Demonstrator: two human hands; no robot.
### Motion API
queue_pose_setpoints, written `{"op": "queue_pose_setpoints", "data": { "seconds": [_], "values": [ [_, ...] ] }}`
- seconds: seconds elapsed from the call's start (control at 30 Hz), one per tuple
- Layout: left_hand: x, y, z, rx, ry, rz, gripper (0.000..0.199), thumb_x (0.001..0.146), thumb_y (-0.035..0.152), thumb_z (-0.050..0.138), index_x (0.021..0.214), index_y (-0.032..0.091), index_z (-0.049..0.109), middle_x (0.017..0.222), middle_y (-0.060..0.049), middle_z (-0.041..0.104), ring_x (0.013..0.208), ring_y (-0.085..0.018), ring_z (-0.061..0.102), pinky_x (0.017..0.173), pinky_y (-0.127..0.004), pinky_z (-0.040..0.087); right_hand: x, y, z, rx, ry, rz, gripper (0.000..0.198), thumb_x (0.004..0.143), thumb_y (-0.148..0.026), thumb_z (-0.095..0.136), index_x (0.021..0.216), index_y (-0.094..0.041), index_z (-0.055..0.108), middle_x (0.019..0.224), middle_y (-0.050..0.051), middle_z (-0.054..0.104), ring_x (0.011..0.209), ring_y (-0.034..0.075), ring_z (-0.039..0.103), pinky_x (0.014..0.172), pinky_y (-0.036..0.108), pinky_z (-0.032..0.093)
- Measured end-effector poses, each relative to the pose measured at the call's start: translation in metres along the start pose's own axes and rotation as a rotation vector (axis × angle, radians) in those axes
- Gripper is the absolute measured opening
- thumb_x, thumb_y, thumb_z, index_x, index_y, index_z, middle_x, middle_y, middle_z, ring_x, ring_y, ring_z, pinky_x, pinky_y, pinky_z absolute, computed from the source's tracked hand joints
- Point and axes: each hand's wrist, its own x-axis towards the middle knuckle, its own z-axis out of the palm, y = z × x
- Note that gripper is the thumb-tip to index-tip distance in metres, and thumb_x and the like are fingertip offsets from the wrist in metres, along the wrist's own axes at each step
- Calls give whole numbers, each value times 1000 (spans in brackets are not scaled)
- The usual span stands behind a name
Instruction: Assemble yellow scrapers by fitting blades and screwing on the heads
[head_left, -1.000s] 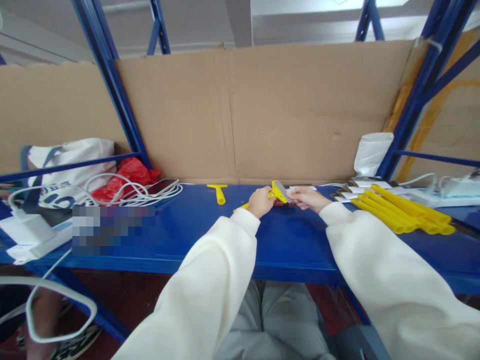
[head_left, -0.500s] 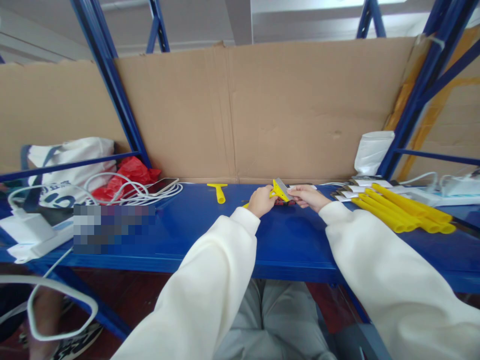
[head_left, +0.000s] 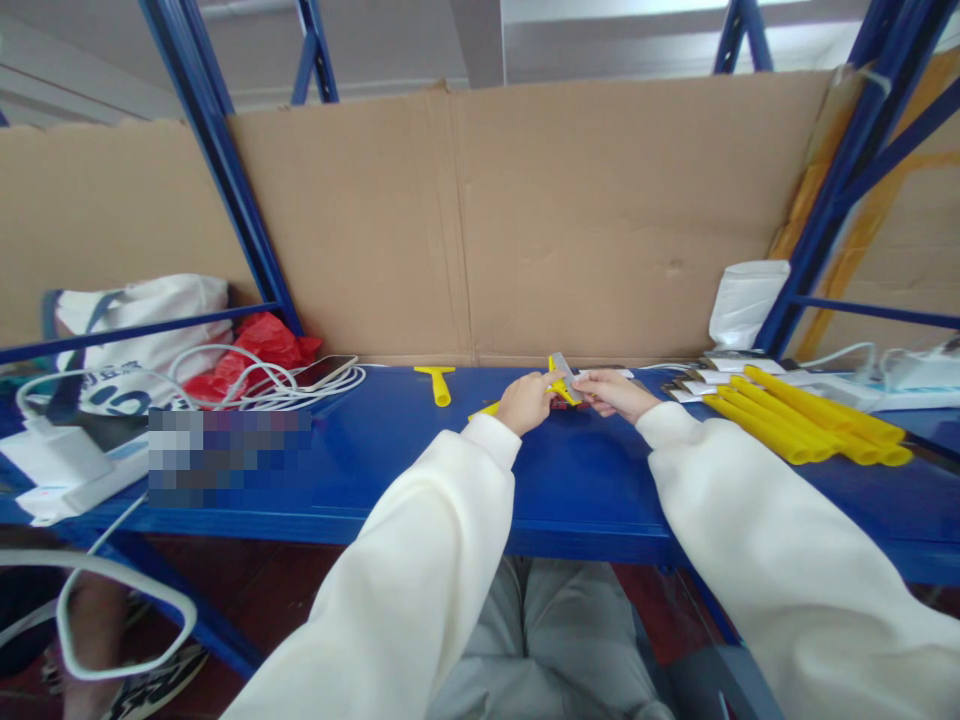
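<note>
My left hand (head_left: 525, 403) is closed around a yellow scraper (head_left: 574, 394), whose handle end sticks out to the left below the hand. A flat grey metal blade (head_left: 561, 370) lies along the scraper's head. From the other side, my right hand (head_left: 613, 392) pinches at the blade with thumb and fingertips; the exact contact is too small to make out. Under the hands a small red and black thing shows on the blue bench, mostly hidden. To the left lies another yellow scraper (head_left: 439, 385), its T-shaped head toward the cardboard.
Several yellow scrapers (head_left: 810, 415) lie stacked at the right, by a white packet (head_left: 748, 300). White cables (head_left: 300, 390), a red plastic bag (head_left: 259, 350), a cloth bag (head_left: 150, 340) and power strips sit left. Cardboard (head_left: 600, 220) closes the back; blue posts flank it.
The scraper has turned slightly in my left hand, with its head more edge-on and more of the handle end showing at the left. My right hand stays at the blade.
</note>
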Motion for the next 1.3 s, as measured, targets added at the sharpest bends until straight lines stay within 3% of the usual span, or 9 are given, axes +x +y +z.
{"op": "queue_pose_setpoints", "data": {
  "seconds": [0.37, 0.73, 1.03, 1.3],
  "values": [
    [-1, 0, 0, 65, -52, 14, 46, 94, 18, 44, 138, 32, 54, 112, -6, 65, 105, -20, 63, 93, -28, 47, 2, 4, -4, 20, -75, -45, 37, 74, -35, 72, 63, -19, 40, 48, -11, 31, 37, 1, 23, 38, 17, 12],
    [-1, -1, 1, 30, -84, 30, 45, 94, 22, 47, 136, 34, 55, 114, -6, 64, 108, -19, 62, 95, -26, 46, 4, 9, -11, -1, -161, -26, 35, 70, -31, 74, 63, -20, 41, 45, -11, 31, 36, 2, 22, 37, 17, 13],
    [-1, 5, -2, -30, -104, 83, 42, 94, 23, 47, 133, 31, 58, 120, -5, 66, 112, -20, 61, 97, -28, 45, 9, 9, -6, 104, 43, -56, 35, 80, -39, 66, 65, -19, 42, 45, -8, 36, 34, 3, 27, 36, 19, 18],
    [-4, 11, 2, -40, -65, 158, 45, 95, 23, 46, 137, 34, 53, 128, -4, 63, 116, -20, 60, 101, -32, 45, 10, 8, -7, 37, 153, -94, 30, 81, -30, 63, 61, -19, 44, 39, -8, 33, 35, 4, 27, 36, 18, 20]
  ]
}}
